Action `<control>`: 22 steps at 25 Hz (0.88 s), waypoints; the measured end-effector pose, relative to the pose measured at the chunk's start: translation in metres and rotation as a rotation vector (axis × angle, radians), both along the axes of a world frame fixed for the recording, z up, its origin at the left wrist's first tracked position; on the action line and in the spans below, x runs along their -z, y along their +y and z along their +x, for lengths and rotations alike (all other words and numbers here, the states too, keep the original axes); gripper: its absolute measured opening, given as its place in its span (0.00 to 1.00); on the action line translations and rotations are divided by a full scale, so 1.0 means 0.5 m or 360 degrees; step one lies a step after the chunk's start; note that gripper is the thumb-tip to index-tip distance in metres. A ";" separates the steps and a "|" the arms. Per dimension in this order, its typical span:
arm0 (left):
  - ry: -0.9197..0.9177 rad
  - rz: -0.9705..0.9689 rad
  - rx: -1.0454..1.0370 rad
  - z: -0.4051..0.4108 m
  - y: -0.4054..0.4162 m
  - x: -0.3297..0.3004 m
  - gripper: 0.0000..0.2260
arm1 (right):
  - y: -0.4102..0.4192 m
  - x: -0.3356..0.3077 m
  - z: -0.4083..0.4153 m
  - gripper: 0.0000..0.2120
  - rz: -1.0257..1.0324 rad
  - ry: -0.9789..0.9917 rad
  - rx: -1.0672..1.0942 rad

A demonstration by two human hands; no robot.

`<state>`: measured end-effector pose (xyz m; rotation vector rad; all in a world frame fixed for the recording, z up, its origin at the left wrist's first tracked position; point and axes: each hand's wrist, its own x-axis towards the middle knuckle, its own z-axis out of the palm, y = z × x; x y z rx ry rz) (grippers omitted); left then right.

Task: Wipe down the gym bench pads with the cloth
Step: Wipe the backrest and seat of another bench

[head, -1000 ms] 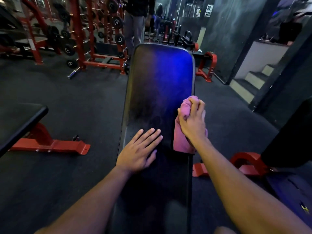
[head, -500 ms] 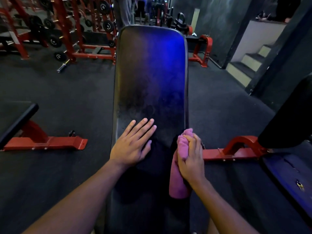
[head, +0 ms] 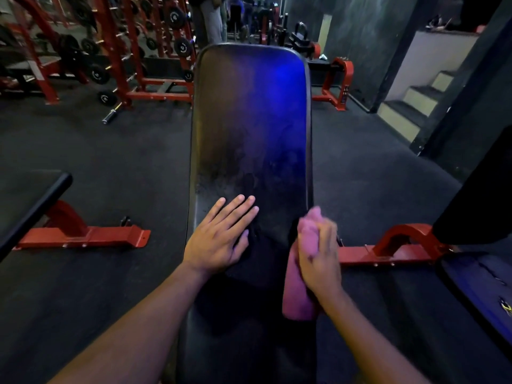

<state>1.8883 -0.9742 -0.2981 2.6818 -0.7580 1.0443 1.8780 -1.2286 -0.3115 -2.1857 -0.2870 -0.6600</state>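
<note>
From the head camera, red weight racks with round plates stand far back on the left. Grey steps go up on the right. Another bench sits low on the left, well apart. The long black bench pad runs up the middle. The left hand lies flat on the pad, fingers straight. The right hand grips the pink cloth at the pad's right edge, and the cloth hangs below the fist.
</note>
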 end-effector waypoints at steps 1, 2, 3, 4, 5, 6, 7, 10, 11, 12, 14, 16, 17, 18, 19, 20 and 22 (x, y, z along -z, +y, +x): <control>0.0001 0.0012 -0.0002 0.003 0.001 -0.001 0.23 | -0.012 0.025 -0.029 0.18 -0.0033 0.0032 -0.0057; 0.0019 0.0026 -0.0008 0.008 -0.002 -0.005 0.23 | -0.025 0.036 -0.037 0.18 -0.0073 0.0084 -0.0106; 0.0044 0.0040 -0.0021 0.006 -0.008 -0.010 0.22 | -0.036 0.030 -0.036 0.17 -0.0139 0.0162 -0.0133; 0.0076 0.0038 -0.0052 -0.004 -0.013 -0.016 0.23 | -0.045 0.008 -0.039 0.17 -0.0226 0.0230 -0.0141; 0.0118 0.0008 -0.0111 -0.022 -0.014 -0.018 0.23 | -0.049 -0.018 -0.044 0.19 -0.0295 0.0243 -0.0148; 0.0171 -0.0048 -0.0186 -0.046 -0.012 -0.011 0.24 | -0.053 -0.044 -0.051 0.21 -0.0351 0.0191 -0.0146; 0.0222 -0.0106 -0.0271 -0.076 -0.011 0.007 0.26 | -0.055 -0.067 -0.060 0.24 -0.0393 0.0139 -0.0133; 0.0297 -0.0101 -0.0472 -0.175 -0.018 0.083 0.30 | -0.042 -0.121 -0.082 0.29 -0.0574 0.0009 -0.0081; 0.0300 -0.0080 -0.0527 -0.196 -0.021 0.100 0.30 | -0.033 -0.134 -0.078 0.30 -0.0648 -0.0063 -0.0058; 0.0293 -0.0074 -0.0566 -0.204 -0.022 0.109 0.30 | -0.021 -0.143 -0.065 0.31 -0.0724 -0.0131 -0.0045; 0.0272 -0.0102 -0.0584 -0.200 -0.020 0.116 0.30 | 0.009 -0.145 -0.024 0.33 -0.0905 -0.0189 -0.0071; 0.0202 -0.0118 -0.0561 -0.189 -0.018 0.122 0.30 | 0.057 -0.133 0.015 0.34 -0.1102 -0.0222 -0.0031; 0.0181 -0.0125 -0.0538 -0.189 -0.016 0.129 0.29 | 0.081 -0.123 0.026 0.34 -0.1172 -0.0198 0.0044; 0.0162 -0.0130 -0.0516 -0.191 -0.015 0.135 0.29 | 0.098 -0.113 0.031 0.34 -0.1207 -0.0170 0.0121; 0.0134 -0.0131 -0.0500 -0.192 -0.014 0.136 0.29 | 0.107 -0.103 0.031 0.35 -0.1222 -0.0170 0.0176; 0.0125 -0.0140 -0.0494 -0.188 -0.012 0.136 0.29 | 0.113 -0.089 0.025 0.35 -0.1208 -0.0169 0.0190; 0.0136 -0.0160 -0.0494 -0.187 -0.012 0.132 0.29 | 0.109 -0.038 -0.041 0.38 -0.1160 -0.0181 0.0119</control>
